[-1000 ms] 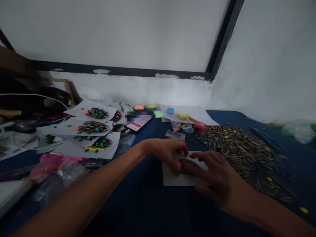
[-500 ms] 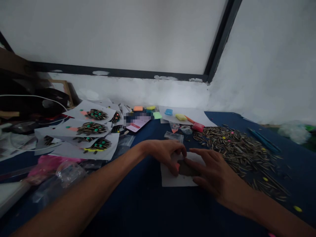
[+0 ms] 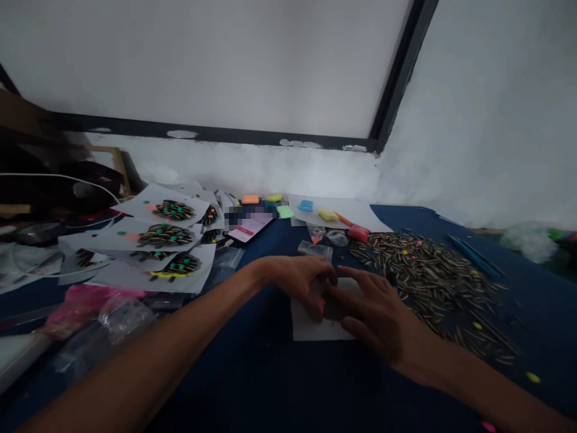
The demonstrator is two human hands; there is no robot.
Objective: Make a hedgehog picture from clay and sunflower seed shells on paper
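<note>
A small sheet of white paper lies on the blue table, with a flat dark grey-brown piece of what looks like modelling clay on it. My left hand curls over the paper's left side, thumb and fingers closed about a small orange clay piece at the dark piece's left end. From the right, my right hand reaches in with its fingers stretched out. Its fingertips rest on the dark piece and partly hide it.
Striped sunflower seeds spread over the right side, near blue tweezers. Sheets with seed-covered hedgehog shapes are stacked left. A phone and coloured clay packs lie behind. Plastic bags lie front left.
My right hand has slid slightly left over the dark piece, covering more of it. My left hand stays nearly in place. The whole view has shifted slightly.
</note>
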